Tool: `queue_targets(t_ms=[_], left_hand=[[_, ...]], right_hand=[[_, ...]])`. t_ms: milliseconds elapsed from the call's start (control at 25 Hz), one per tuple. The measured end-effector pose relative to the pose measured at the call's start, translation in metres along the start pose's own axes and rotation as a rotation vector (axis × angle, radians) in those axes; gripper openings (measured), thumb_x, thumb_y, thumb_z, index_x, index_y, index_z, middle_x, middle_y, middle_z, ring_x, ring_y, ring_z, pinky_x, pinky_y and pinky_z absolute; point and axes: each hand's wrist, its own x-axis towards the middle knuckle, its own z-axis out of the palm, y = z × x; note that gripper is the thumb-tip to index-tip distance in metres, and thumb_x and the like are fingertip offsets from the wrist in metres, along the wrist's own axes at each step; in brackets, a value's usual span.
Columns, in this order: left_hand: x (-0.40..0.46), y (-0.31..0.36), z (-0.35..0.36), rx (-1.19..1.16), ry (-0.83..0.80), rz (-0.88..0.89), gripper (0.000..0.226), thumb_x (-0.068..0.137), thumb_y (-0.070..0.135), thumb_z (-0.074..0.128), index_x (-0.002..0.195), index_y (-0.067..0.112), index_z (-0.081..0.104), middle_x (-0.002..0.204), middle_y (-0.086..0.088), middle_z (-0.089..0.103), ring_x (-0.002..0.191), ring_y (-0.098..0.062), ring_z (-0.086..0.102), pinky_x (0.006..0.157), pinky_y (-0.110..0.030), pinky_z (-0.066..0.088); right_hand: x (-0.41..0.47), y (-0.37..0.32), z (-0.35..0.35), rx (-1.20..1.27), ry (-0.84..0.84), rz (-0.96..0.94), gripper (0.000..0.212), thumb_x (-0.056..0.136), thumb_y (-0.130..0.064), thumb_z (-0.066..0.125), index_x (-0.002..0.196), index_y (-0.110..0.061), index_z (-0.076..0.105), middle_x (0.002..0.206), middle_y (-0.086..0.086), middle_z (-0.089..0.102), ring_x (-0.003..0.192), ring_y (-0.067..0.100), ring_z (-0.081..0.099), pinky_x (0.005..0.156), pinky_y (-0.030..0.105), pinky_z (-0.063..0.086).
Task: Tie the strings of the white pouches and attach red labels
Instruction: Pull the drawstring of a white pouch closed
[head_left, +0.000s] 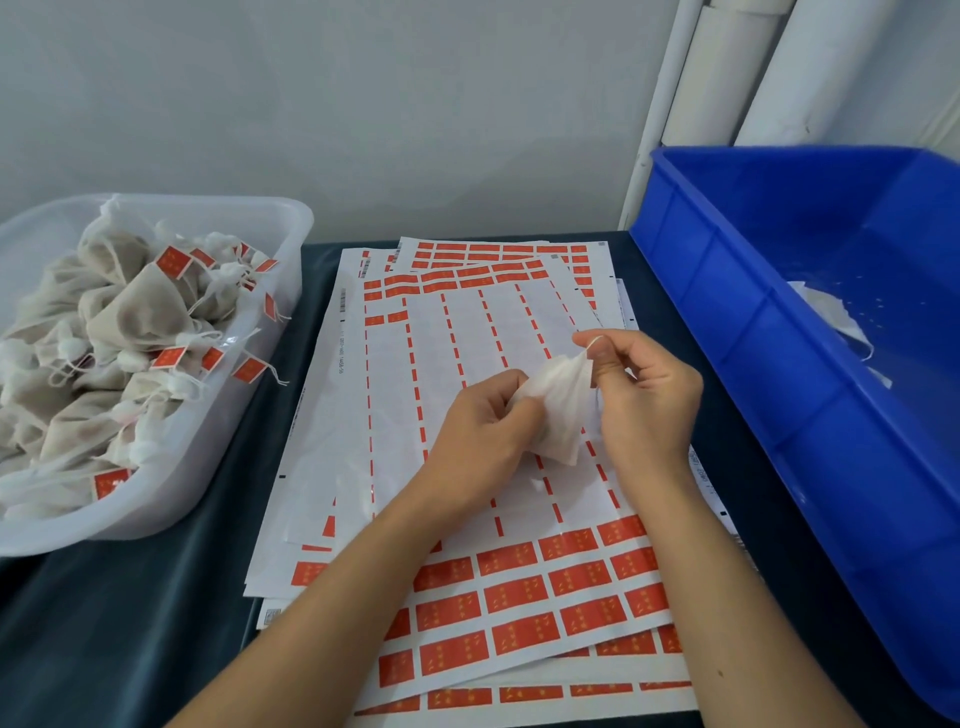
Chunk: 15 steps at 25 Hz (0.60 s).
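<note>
Fingers (589, 349) pinch pouch (558, 402) above label sheets (467, 597), between clear tub (249, 374) and blue bin (727, 332)

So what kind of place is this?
Probably a small hand-packing workbench: sheets of red labels cover the table, a clear tub holds labelled pouches, and a blue crate stands opposite.

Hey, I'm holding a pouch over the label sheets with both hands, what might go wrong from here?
1. The left hand and right hand grip the white pouch in mid-air; pulling unevenly could tear its thin fabric or let it slip.
2. The label sheets lie loosely stacked and skewed; peeling a red label might drag a sheet.
3. The clear tub is heaped, so finished pouches could spill.
</note>
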Motion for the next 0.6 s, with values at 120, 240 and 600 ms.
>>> queue_targets(t_ms=[120, 240, 600], left_hand=[[-0.0008, -0.0012, -0.0022, -0.123, -0.019, -0.022, 0.019, 0.086, 0.034, 0.059, 0.091, 0.016, 0.060, 0.095, 0.003, 0.073, 0.093, -0.019, 0.075, 0.078, -0.028, 0.063], [-0.0016, -0.0020, -0.0060, -0.291, -0.087, -0.019, 0.018, 0.090, 0.025, 0.054, 0.101, 0.011, 0.055, 0.098, -0.007, 0.077, 0.094, -0.026, 0.077, 0.091, -0.046, 0.062], [0.0002, 0.0037, -0.0073, -0.241, -0.148, -0.139, 0.044, 0.101, 0.056, 0.041, 0.104, 0.028, 0.075, 0.083, -0.002, 0.070, 0.079, -0.020, 0.068, 0.099, -0.051, 0.058]], right_hand=[[-0.0011, 0.0005, 0.0003, -0.004, -0.009, -0.016, 0.016, 0.100, -0.026, 0.065, 0.095, -0.039, 0.074, 0.092, -0.036, 0.070, 0.092, -0.002, 0.069, 0.068, 0.010, 0.054], [-0.0019, -0.0014, 0.0009, -0.005, -0.019, -0.056, 0.017, 0.101, -0.029, 0.065, 0.096, -0.043, 0.072, 0.087, -0.029, 0.071, 0.084, 0.005, 0.069, 0.071, 0.010, 0.054], [-0.0007, 0.0014, -0.0013, -0.030, 0.023, -0.039, 0.021, 0.100, -0.026, 0.065, 0.093, -0.044, 0.072, 0.085, -0.030, 0.070, 0.080, 0.000, 0.066, 0.068, 0.006, 0.050]])
